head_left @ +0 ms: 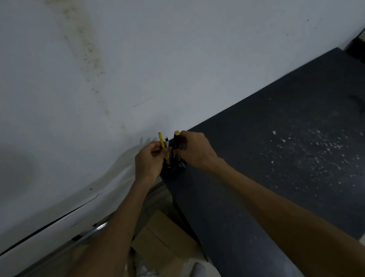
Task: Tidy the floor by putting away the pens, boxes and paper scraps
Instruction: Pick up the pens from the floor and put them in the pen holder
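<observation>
At the dark desk's [273, 148] far left corner, the left hand [148, 162] grips a yellow pencil [160, 139]; the right hand [194, 152] grips a yellow-capped black marker [177, 139].

Wall [116, 53]: rises directly behind the worktop corner, closing off room beyond it.
Worktop [284, 146]: dark top open to the right of that corner, strewn only with flat white specks [308, 148].
Corner: crowded by the left hand [148, 163], right hand [194, 150] and upright pens [160, 139].
Below the worktop's left edge: cardboard boxes [158, 236] fill the floor.
</observation>
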